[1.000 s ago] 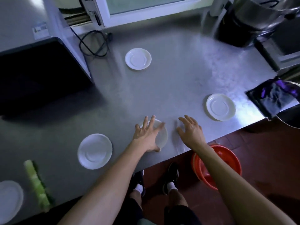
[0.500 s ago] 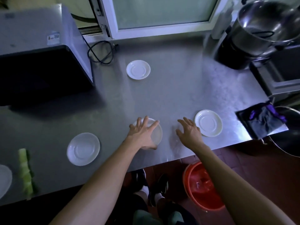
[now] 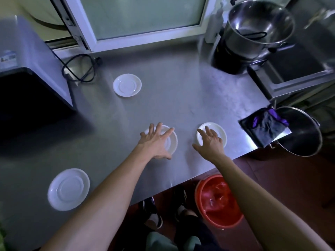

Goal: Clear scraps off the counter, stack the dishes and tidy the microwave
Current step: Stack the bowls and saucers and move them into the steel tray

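Several white saucers lie on the steel counter [image 3: 181,98]. My left hand [image 3: 155,142] is spread over the middle saucer [image 3: 172,142], fingers straight and thumb at its near rim. My right hand [image 3: 210,142] reaches with straight fingers over the right saucer [image 3: 217,129] near the counter's front edge; I cannot tell if it touches. Another saucer [image 3: 127,85] sits farther back, and one more [image 3: 68,189] lies at the near left. The microwave [image 3: 27,73] stands at the left with its dark front facing me.
A black cable [image 3: 79,69] coils beside the microwave. A large steel pot [image 3: 259,28] stands at the back right. A dark cloth [image 3: 266,129] hangs at the counter's right edge over another pot [image 3: 304,136]. A red bucket [image 3: 217,201] sits on the floor below.
My right hand has moved right from bare counter to over the right saucer. My left hand stays on the middle saucer. The view has tilted up, and the green scrap at the left is out of frame.
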A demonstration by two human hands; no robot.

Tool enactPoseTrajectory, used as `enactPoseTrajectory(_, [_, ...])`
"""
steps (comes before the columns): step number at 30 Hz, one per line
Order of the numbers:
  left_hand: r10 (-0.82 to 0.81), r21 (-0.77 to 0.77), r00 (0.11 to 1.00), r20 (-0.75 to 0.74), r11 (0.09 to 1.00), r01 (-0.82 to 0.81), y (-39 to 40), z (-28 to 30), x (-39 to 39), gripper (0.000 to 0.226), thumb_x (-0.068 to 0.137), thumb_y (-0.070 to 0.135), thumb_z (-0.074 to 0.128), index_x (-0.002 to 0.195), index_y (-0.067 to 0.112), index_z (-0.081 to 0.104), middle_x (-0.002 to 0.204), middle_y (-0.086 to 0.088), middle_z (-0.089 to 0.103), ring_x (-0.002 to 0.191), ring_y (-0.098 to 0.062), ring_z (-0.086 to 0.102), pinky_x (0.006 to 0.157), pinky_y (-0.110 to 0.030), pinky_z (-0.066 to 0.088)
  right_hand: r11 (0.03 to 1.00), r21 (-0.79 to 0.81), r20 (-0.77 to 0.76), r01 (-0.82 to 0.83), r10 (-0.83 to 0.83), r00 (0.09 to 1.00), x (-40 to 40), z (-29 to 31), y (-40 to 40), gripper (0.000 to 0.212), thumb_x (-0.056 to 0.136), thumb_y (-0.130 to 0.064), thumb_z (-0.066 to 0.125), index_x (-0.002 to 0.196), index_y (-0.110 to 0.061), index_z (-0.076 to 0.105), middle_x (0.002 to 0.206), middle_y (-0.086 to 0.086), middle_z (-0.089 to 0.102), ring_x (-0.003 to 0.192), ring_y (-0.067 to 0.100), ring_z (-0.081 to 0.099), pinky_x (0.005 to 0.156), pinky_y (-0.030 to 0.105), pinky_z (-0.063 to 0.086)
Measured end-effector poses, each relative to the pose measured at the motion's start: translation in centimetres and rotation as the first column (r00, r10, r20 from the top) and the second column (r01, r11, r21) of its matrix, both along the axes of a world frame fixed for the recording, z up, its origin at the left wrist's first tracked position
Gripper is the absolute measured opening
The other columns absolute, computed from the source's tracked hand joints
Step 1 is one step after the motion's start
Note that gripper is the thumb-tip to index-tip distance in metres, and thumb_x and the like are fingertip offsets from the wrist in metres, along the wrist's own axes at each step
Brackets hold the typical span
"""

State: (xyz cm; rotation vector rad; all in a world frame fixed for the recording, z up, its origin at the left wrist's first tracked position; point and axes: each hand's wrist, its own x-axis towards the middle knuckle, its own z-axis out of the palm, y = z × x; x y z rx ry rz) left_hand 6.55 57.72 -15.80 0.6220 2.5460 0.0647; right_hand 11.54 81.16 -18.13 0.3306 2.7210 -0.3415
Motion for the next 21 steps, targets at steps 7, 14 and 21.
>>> enactPoseTrajectory(7, [0.042,-0.015,0.999,-0.008,0.999,-0.042,3.5,0.3,-0.9,0.113,0.055,0.062,0.064,0.148,0.048,0.002,0.156,0.000,0.002,0.143,-0.035,0.006,0.101,-0.056,0.035,1.000,-0.004,0.065,-0.003,0.003,0.998,-1.1,-1.5,3.7,0.098,0.078,-0.066,0.067,0.155,-0.036,0.014,0.167,0.002,-0.002,0.153,0.031,0.001,0.116,0.057,0.018])
enactPoseTrajectory(14, [0.119,-0.034,0.993,-0.008,0.992,-0.120,5.4,0.9,-0.9,0.112,0.056,0.062,0.063,0.148,0.048,0.002,0.157,0.002,0.000,0.144,-0.034,0.004,0.103,-0.058,0.034,0.991,-0.001,0.205,-0.131,0.129,0.970,-2.8,-3.1,6.3,0.125,0.064,-0.086,0.063,0.153,-0.044,-0.014,0.164,0.000,-0.026,0.151,0.037,-0.019,0.111,0.075,0.007])
enactPoseTrajectory(21, [0.159,-0.062,0.987,-0.002,0.985,-0.158,6.7,-0.2,-0.3,0.113,0.055,0.065,0.063,0.148,0.050,0.000,0.156,0.004,-0.002,0.145,-0.034,0.002,0.103,-0.059,0.034,0.978,-0.037,0.219,-0.205,0.208,0.953,-3.5,-4.6,7.5,0.132,0.060,-0.083,0.069,0.153,-0.044,-0.016,0.161,0.000,-0.033,0.149,0.038,-0.024,0.111,0.077,0.004])
